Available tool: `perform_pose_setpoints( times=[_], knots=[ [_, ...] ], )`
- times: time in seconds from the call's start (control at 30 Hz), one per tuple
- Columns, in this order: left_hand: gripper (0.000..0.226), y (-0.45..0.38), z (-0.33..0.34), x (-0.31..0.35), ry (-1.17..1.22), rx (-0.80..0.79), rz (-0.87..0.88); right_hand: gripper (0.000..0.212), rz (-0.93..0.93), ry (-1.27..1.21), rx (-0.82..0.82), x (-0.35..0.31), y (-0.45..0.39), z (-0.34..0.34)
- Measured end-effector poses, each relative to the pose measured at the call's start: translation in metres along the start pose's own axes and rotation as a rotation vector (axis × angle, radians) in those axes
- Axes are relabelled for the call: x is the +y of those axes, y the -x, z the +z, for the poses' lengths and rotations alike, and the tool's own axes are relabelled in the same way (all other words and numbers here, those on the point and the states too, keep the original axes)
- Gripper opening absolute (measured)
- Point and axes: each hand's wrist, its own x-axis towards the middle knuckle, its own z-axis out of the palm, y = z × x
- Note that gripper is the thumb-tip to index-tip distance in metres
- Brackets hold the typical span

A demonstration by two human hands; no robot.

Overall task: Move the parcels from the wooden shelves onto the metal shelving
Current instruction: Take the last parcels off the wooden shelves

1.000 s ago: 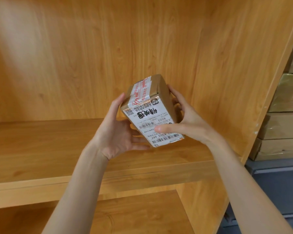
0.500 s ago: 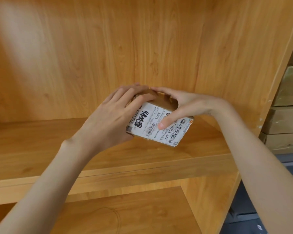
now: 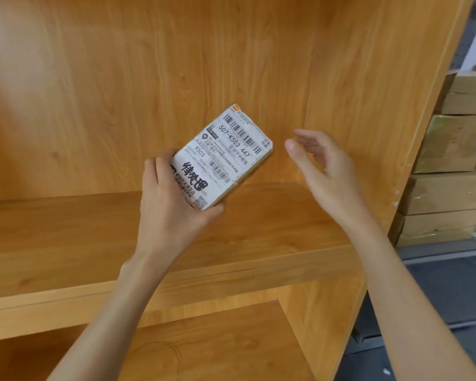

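A small brown cardboard parcel (image 3: 226, 158) with a white barcode label facing me is held up above the wooden shelf board (image 3: 66, 237). My left hand (image 3: 173, 204) grips its lower end, fingers wrapped around the left side and thumb under the bottom corner. My right hand (image 3: 324, 169) hovers to the right of the parcel, fingers spread, touching nothing. The wooden shelf compartment behind the parcel holds nothing else.
The wooden unit's right side panel (image 3: 382, 133) stands close to my right hand. Beyond it at the far right, several brown cardboard boxes (image 3: 451, 166) are stacked on a grey surface (image 3: 448, 284). A lower wooden shelf (image 3: 217, 342) shows below.
Both hands held the parcel low near the shelf. Now my left hand alone has turned it label-up and raised it, while my right hand has let go and moved off to the right.
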Motion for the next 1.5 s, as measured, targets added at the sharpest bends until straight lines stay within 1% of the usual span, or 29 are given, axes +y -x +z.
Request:
perform_pose_setpoints(
  times=[0.1, 0.23, 0.37, 0.47, 0.63, 0.77, 0.93, 1.07, 1.2, 1.37, 1.5],
  knots=[
    [0.094, 0.011, 0.015, 0.008, 0.070, 0.011, -0.137, 0.042, 0.014, 0.164, 0.037, 0.005, 0.026, -0.008],
    [0.094, 0.033, 0.036, 0.026, 0.173, -0.035, -0.197, 0.040, 0.010, 0.511, 0.062, 0.016, 0.058, -0.021],
    [0.095, 0.052, 0.054, 0.050, 0.262, -0.099, -0.158, 0.038, 0.007, 0.706, 0.119, 0.023, 0.084, -0.046],
    [0.095, 0.062, 0.065, 0.075, 0.305, -0.141, -0.111, 0.037, -0.009, 0.822, 0.174, 0.026, 0.099, -0.076],
    [0.097, 0.075, 0.083, 0.124, 0.345, -0.197, -0.017, 0.040, 0.001, 1.007, 0.250, 0.029, 0.117, -0.132],
    [0.096, 0.088, 0.107, 0.179, 0.366, -0.232, 0.059, 0.035, 0.007, 1.171, 0.312, 0.039, 0.134, -0.190],
    [0.096, 0.115, 0.145, 0.266, 0.427, -0.281, 0.119, 0.031, 0.018, 1.319, 0.359, 0.061, 0.161, -0.275],
    [0.090, 0.146, 0.179, 0.343, 0.500, -0.326, 0.137, 0.032, 0.075, 1.395, 0.371, 0.082, 0.187, -0.357],
    [0.089, 0.179, 0.217, 0.409, 0.562, -0.353, 0.151, 0.032, 0.127, 1.468, 0.334, 0.108, 0.211, -0.434],
    [0.089, 0.208, 0.261, 0.472, 0.595, -0.414, 0.164, 0.030, 0.156, 1.504, 0.327, 0.140, 0.233, -0.508],
    [0.091, 0.218, 0.303, 0.519, 0.640, -0.450, 0.157, 0.026, 0.172, 1.537, 0.371, 0.168, 0.241, -0.560]
  ],
)
